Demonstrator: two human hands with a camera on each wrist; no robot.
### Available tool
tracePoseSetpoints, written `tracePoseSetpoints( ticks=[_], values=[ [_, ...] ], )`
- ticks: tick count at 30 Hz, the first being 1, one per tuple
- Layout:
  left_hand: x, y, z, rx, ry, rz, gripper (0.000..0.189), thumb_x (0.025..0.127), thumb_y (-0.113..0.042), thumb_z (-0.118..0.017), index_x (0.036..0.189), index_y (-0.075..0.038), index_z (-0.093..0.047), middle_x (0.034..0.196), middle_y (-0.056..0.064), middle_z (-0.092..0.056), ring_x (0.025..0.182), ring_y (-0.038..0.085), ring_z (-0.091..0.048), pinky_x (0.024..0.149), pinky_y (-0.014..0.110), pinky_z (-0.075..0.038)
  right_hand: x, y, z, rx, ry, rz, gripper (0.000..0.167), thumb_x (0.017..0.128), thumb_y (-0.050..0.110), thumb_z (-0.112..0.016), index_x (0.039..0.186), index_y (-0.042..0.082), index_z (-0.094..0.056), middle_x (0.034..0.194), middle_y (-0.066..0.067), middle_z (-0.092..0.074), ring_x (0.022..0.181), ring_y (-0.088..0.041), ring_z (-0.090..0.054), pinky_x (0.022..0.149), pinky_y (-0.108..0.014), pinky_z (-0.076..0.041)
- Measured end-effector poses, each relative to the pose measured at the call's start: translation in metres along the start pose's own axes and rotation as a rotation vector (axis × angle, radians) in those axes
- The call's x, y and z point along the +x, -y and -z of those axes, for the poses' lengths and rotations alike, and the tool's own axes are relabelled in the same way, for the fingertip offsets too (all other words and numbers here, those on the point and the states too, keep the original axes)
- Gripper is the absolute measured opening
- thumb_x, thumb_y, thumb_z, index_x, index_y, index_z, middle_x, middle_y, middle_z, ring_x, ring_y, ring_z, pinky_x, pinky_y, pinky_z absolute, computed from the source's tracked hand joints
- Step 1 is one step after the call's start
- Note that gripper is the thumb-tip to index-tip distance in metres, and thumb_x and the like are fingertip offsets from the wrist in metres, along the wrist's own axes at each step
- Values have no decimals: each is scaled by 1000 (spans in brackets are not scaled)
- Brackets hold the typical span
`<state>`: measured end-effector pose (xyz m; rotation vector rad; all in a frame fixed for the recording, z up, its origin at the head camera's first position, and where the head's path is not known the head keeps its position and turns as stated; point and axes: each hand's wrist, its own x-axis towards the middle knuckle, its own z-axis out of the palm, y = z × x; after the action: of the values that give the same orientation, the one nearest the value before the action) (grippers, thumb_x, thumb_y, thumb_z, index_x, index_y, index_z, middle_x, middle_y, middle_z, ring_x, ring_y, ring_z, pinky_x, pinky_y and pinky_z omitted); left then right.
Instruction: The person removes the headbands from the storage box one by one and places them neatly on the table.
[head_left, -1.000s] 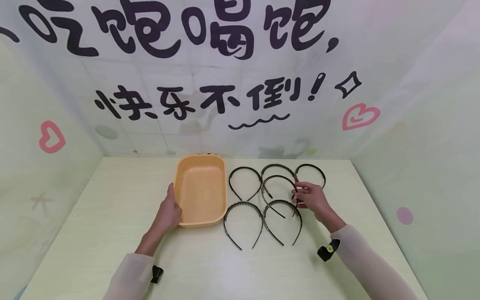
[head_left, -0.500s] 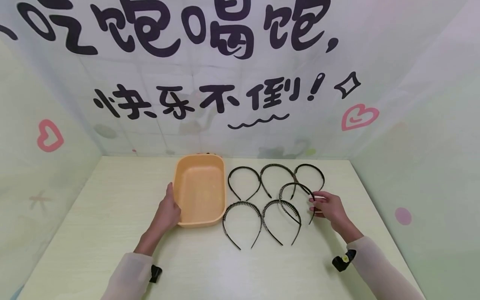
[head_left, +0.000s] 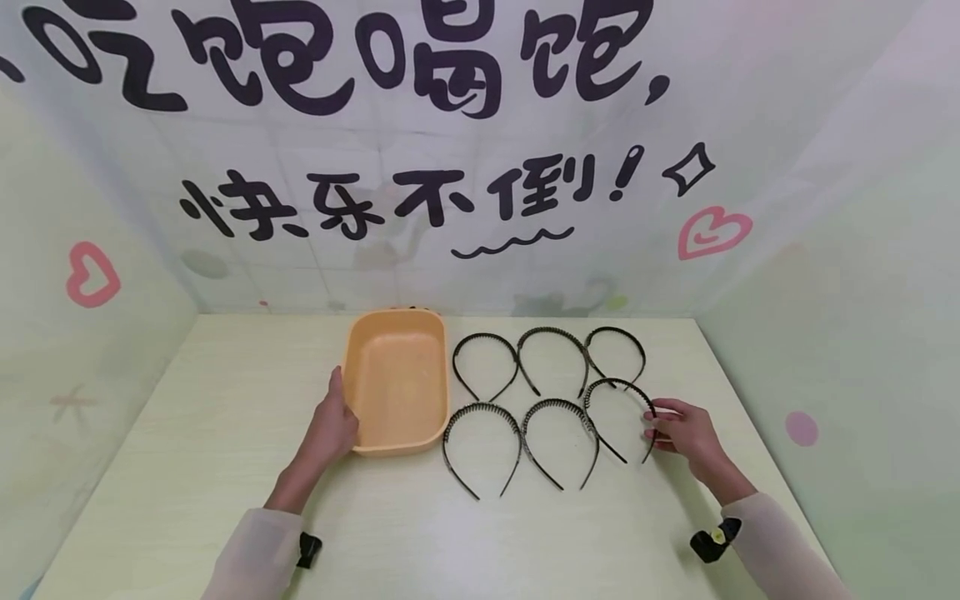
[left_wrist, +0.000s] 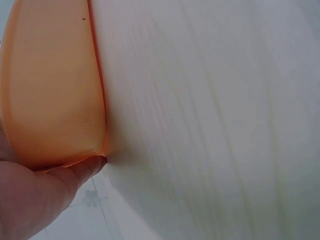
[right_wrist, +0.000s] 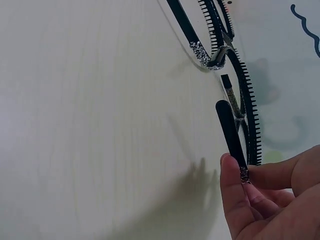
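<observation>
In the head view my left hand (head_left: 327, 425) grips the left side of a peach-coloured plastic bin (head_left: 397, 454), which looks empty inside. The left wrist view shows the hand against the wall of that bin (left_wrist: 55, 90). Over on the right, my right hand (head_left: 690, 429) pinches one arm of a black toothed headband (head_left: 621, 381) between thumb and fingers. Close up in the right wrist view, the pinched headband (right_wrist: 231, 129) has a speckled, glittery patch at the fingertips. Its left side lies close to another toothed headband (head_left: 558, 402) in the front row.
Several black headbands lie between bin and right hand: a front-row one (head_left: 482, 407) by the bin, and a back row with a left (head_left: 486, 336), a middle (head_left: 552, 330) and a right one (head_left: 617, 329). A lettered wall (head_left: 420, 283) stands behind the table (head_left: 420, 533).
My right hand has carried its headband right and toward me, from over the middle of the group to the right end of the front row. The left hand keeps its grip on the bin.
</observation>
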<state>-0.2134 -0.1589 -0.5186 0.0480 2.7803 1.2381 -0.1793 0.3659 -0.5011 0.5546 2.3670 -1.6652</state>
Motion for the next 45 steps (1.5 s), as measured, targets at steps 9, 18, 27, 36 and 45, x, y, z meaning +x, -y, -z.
tracePoseSetpoints(
  ticks=[9, 18, 27, 36, 45],
  values=[
    [-1, 0, 2, 7, -2, -7, 76, 85, 10, -34, 152, 13, 3, 112, 42, -55, 83, 37, -57, 61, 38, -47, -9, -14, 10, 21, 0, -41, 46, 97, 0, -55, 140, -12, -43, 96, -2, -76, 72, -11, -70, 64, -29, -57],
    [-2, 3, 2, -9, -1, -3, 76, 86, 9, -32, 152, 13, 5, 131, 45, -44, 90, 40, -56, 60, 38, -47, -9, -16, 13, 52, -1, -56, 47, 97, -1, -55, 141, -13, -41, 96, -1, -76, 72, -12, -70, 64, -30, -57],
    [-3, 2, 2, -3, -1, -8, 76, 86, 9, -33, 152, 13, 4, 129, 45, -45, 91, 40, -55, 59, 35, -45, -9, -16, 12, 63, 1, -61, 47, 97, 2, -57, 139, -11, -43, 90, 2, -75, 72, -11, -70, 63, -29, -57],
    [-3, 3, 4, -6, -3, 5, 77, 85, 8, -34, 152, 12, 3, 106, 38, -55, 76, 34, -54, 53, 33, -41, -10, -13, 10, -71, -34, -42, 50, 96, 13, -62, 138, -11, -48, 95, -8, -73, 75, -12, -68, 67, -33, -58],
    [-2, 2, 5, -64, 13, 51, 75, 89, 4, -32, 156, 4, 3, 142, 39, -40, 117, 44, -51, 86, 49, -49, -8, -13, 10, -234, -68, -36, 47, 96, 15, -61, 135, -10, -51, 122, -32, -60, 76, -12, -65, 66, -33, -57]
  ],
)
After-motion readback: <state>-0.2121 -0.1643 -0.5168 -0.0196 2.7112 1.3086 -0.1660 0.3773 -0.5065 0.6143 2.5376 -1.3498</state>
